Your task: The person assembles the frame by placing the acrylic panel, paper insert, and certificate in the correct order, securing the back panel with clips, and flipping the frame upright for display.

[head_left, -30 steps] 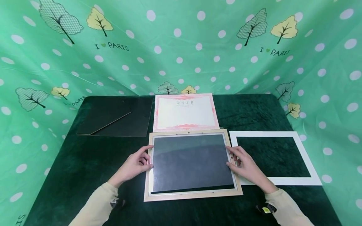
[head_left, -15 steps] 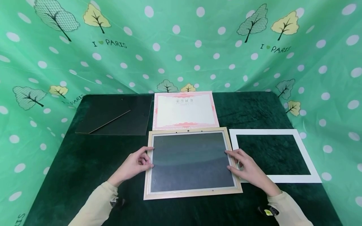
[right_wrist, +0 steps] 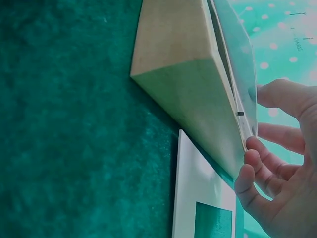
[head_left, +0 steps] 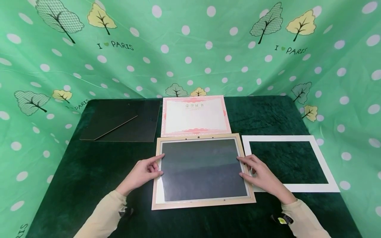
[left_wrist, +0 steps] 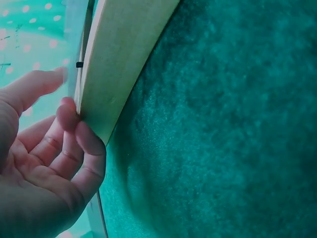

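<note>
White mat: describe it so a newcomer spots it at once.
In the head view, on the dark green cloth, find the pale wooden frame. The white mat lies flat just right of it, partly hidden by the right hand. Unlike the pink-bordered certificate and the black board, it is a hollow rectangle with green cloth showing through its opening.

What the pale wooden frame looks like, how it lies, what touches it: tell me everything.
The pale wooden rectangular frame has light rails, a whitish inner border and small dark spots along its far rail. It lies flat on the dark green velvety cloth, between the left hand and right hand, just nearer than the pink-bordered white certificate. A clear, reflective flat sheet is over its opening; the right wrist view shows a narrow gap between them. Whether either hand touches the wood is unclear.
</note>
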`<state>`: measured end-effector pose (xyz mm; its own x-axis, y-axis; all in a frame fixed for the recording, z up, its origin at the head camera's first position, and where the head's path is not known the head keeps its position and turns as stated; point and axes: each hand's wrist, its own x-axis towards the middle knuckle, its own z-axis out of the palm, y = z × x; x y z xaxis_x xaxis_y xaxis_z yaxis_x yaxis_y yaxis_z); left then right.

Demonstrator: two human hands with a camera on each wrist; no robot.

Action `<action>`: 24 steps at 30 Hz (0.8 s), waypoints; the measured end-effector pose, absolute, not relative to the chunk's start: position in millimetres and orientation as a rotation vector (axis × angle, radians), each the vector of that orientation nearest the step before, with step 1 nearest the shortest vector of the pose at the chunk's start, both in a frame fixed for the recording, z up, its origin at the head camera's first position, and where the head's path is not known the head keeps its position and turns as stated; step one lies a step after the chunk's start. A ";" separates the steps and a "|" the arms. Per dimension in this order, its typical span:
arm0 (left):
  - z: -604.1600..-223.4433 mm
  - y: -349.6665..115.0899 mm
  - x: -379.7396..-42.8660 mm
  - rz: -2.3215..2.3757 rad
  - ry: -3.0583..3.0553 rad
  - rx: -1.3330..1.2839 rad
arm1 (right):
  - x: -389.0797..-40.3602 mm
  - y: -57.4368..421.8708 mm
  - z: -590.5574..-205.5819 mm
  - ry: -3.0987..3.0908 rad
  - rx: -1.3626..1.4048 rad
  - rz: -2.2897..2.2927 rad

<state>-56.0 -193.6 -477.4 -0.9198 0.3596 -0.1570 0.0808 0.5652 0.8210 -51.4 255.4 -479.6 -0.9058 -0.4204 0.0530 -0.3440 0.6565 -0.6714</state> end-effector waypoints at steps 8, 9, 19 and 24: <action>-479.2 -192.3 -59.3 1.251 2.512 0.385 | -50.9 256.5 -481.0 2.781 -0.684 -1.097; -479.2 -191.8 -59.2 1.246 2.517 0.386 | -50.8 256.6 -481.3 2.784 -0.684 -1.097; -481.9 -189.0 -56.7 1.106 2.643 0.379 | -48.9 257.1 -482.1 2.789 -0.648 -1.095; -484.4 -188.8 -55.9 1.050 2.652 0.414 | -47.7 258.8 -485.1 2.795 -0.664 -1.114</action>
<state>-55.9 -188.8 -484.4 -0.9260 0.3535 -0.1329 0.1666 0.6982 0.6963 -47.7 258.8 -485.1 -0.9053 -0.4124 0.1015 -0.3692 0.6459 -0.6682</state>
